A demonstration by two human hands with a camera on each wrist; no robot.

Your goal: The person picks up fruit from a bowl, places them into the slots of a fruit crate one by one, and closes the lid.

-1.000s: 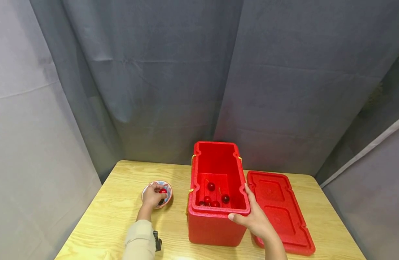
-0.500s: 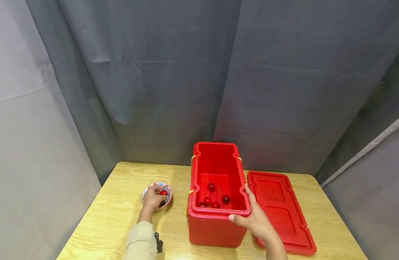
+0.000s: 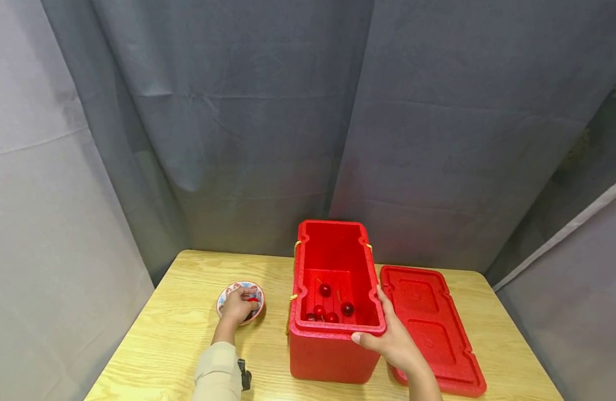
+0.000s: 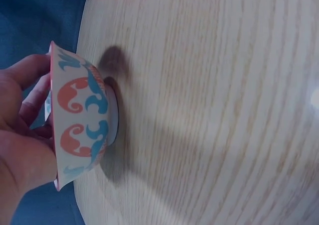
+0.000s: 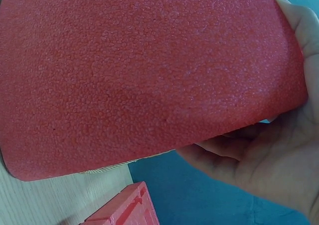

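In the head view my left hand (image 3: 235,306) reaches into a small patterned bowl (image 3: 228,291) on the table's left. Its thumb and fingers pinch a red cherry (image 3: 253,301), mostly covered by them. The left wrist view shows the fingers (image 4: 37,98) over the rim of the bowl (image 4: 79,118); their tips are hidden inside. My right hand (image 3: 400,340) grips the near right corner of an uncovered red foam box (image 3: 333,353), thumb on the front rim and fingers along the right side. Several cherries (image 3: 325,289) with stems lie on the box's floor.
A red lid (image 3: 433,328) lies flat on the table to the right of the box. Yellow cord (image 3: 293,298) runs along the box's sides. The wooden table (image 3: 152,340) meets a grey curtain (image 3: 248,167) behind, and pale cloth walls stand at both sides.
My left hand stays in the bowl, and its fingers cover more of the red cherry than before. My right hand keeps its grip on the box corner.
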